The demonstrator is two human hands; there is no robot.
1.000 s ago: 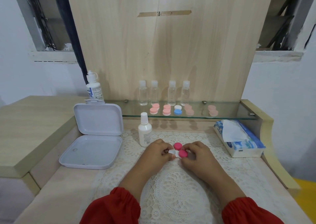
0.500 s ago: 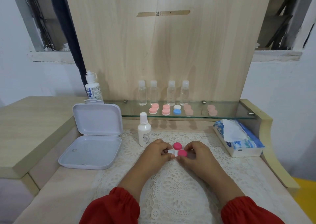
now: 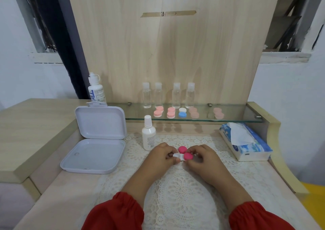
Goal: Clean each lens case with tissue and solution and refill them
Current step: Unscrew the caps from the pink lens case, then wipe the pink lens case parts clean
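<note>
1. Nothing much has moved since the earlier frames — both hands sit at the same spot on the lace mat (image 3: 177,194), still working the same lens case (image 3: 181,155).
2. My left hand (image 3: 161,157) pinches the white left end of the case, thumb and fingers curled round it.
3. My right hand (image 3: 204,159) grips the right side, fingers curled beside the near pink cap (image 3: 188,156); the second pink cap (image 3: 182,149) sits just beyond it, on the far side of the case.
4. The case is held between the two hands, low over the mat; I cannot tell whether it touches the mat.
5. Just beyond my left hand stands a small white bottle (image 3: 148,135), upright.
6. Further left of that hand lies a white box (image 3: 95,152) with its lid standing open, and behind the box is a bigger solution bottle (image 3: 96,91).
7. To the right of my right hand, well apart, is a tissue pack (image 3: 246,142) with a tissue sticking up from it.
8. Straight ahead of both hands runs a glass shelf (image 3: 237,113) — on it four clear bottles (image 3: 168,96) in a row and, in front of them, more lens cases (image 3: 171,113), mostly pink, one white and blue.
9. Red sleeves (image 3: 116,214) cover both of my wrists at the near edge.
</note>
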